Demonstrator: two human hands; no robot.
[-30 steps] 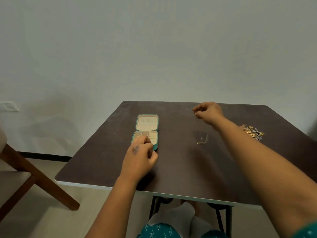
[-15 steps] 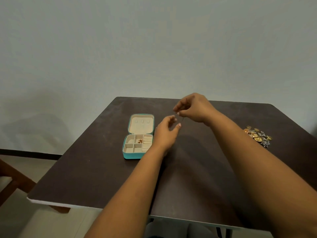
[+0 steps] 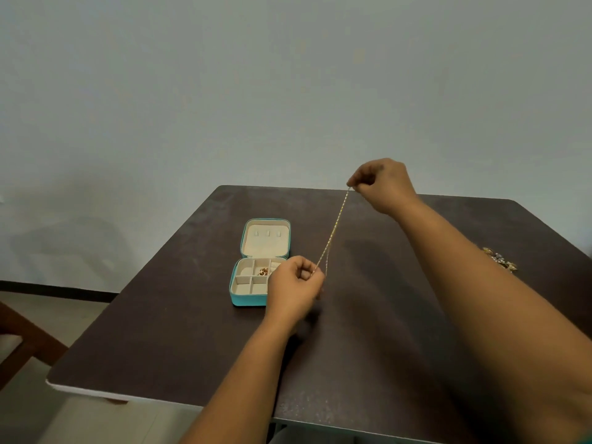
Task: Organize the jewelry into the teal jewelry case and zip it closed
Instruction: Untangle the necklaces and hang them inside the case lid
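Note:
A thin gold chain [image 3: 334, 226] is stretched taut above the table between my two hands. My right hand [image 3: 382, 184] pinches its upper end, raised over the table's far side. My left hand [image 3: 294, 285] pinches the lower end, just right of the teal jewelry case [image 3: 246, 299]. The case lies open on the dark table [image 3: 160, 331], its lid flat behind it, with cream compartments. A small gold piece [image 3: 263, 271] sits in one middle compartment. My left hand hides the case's right front corner.
A heap of gold and silver jewelry [image 3: 499, 261] lies near the table's right edge, partly behind my right forearm. A wooden chair [image 3: 19, 341] stands at the lower left, beside the table. A plain wall rises behind the table.
My hands met over the table, then drew apart. The right hand rose toward the far edge and the left dropped beside the case, pulling the chain straight between them.

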